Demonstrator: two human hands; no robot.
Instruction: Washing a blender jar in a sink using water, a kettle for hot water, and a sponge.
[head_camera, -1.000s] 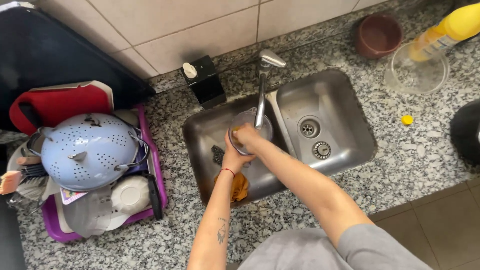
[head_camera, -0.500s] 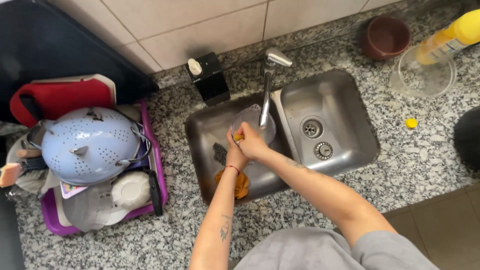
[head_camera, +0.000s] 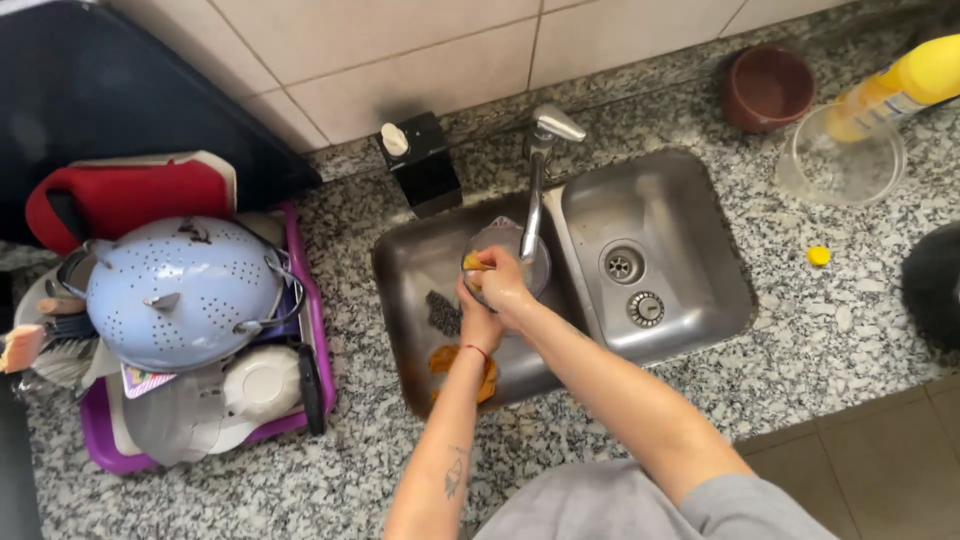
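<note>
Both hands meet over the left basin of the steel sink (head_camera: 700, 210), under the faucet (head_camera: 535, 175). Right hand (head_camera: 505, 285) is wrapped round the rim of a clear glass bowl (head_camera: 508, 250), fingers closed on it. Left hand (head_camera: 478, 318) sits just below, pinching a yellow sponge (head_camera: 473, 263) vs. the bowl's edge. Bowl likely wet & soapy, so slippery, rigid, breakable; best held by the rim w/ thumb inside, as it appears now. Orange cloth (head_camera: 462, 368) & dark scrubber (head_camera: 443, 312) lie on the basin floor. Left of the sink: purple rack (head_camera: 300, 300) w/ pale blue colander (head_camera: 180, 290). Black soap dispenser (head_camera: 420, 160) behind; second clear bowl (head_camera: 840, 155), brown cup (head_camera: 768, 85), yellow bottle (head_camera: 900, 85) far right.
</note>
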